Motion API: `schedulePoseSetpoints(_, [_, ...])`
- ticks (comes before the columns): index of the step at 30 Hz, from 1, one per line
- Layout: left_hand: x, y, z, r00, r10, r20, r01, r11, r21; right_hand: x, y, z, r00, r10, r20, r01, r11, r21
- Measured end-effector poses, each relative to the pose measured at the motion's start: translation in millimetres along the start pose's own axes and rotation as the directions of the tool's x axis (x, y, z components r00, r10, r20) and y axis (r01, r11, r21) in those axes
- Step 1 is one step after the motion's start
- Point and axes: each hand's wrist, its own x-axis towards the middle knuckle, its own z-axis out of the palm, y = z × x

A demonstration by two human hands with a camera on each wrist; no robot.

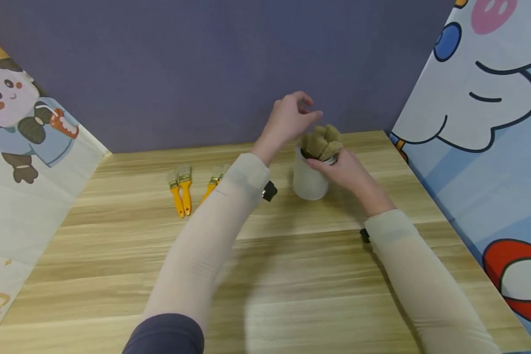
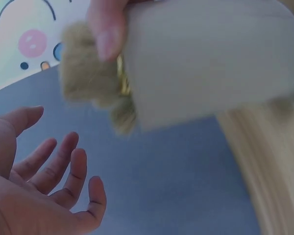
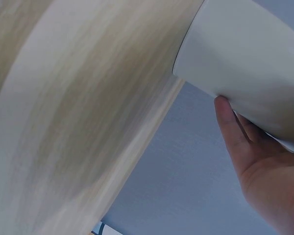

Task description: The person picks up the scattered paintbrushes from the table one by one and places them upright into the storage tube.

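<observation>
A white cylindrical container (image 1: 307, 179) stands on the wooden table toward the back right. Tan bristle heads of several paintbrushes (image 1: 322, 142) stick up from its mouth, and a gold-coloured ferrule shows at the rim in the left wrist view. My right hand (image 1: 347, 172) grips the container from the right, thumb across the rim; fingers (image 3: 228, 117) lie along its side in the right wrist view. Just up and left of the bristles, my left hand (image 1: 289, 118) hovers with nothing in it, its fingers (image 2: 78, 171) loosely bent and spread apart.
Two paintbrushes with orange handles (image 1: 186, 191) lie side by side at the left back of the table (image 1: 115, 265). More paintbrushes (image 1: 212, 182) lie partly hidden behind my left forearm. A dark grey wall (image 1: 181, 73) borders the back, with cartoon-printed panels (image 1: 491, 98) at both sides.
</observation>
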Motion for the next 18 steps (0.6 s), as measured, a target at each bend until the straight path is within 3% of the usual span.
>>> schedulePoseSetpoints(5, [-5.8, -4.9, -33.4, 0.999, -0.035, -0.011, 0.035, 0.999, 0.035, 1, -1, -1, 1.0, -0.004, -0.013, 0.004, 1.0, -0.015])
schedulePoseSetpoints(10, [-14.2, -21.4, -71.4, 0.996, -0.078, -0.035, 0.081, 0.991, 0.108, 2, -3, -5, 0.999, 0.001, -0.034, -0.002, 0.999, -0.043])
schedulePoseSetpoints(18, [-45.0, -82.4, -126.6, 0.981, -0.173, -0.089, 0.186, 0.968, 0.169, -2, -2, -8, 0.999, 0.027, -0.025, -0.028, 0.998, -0.051])
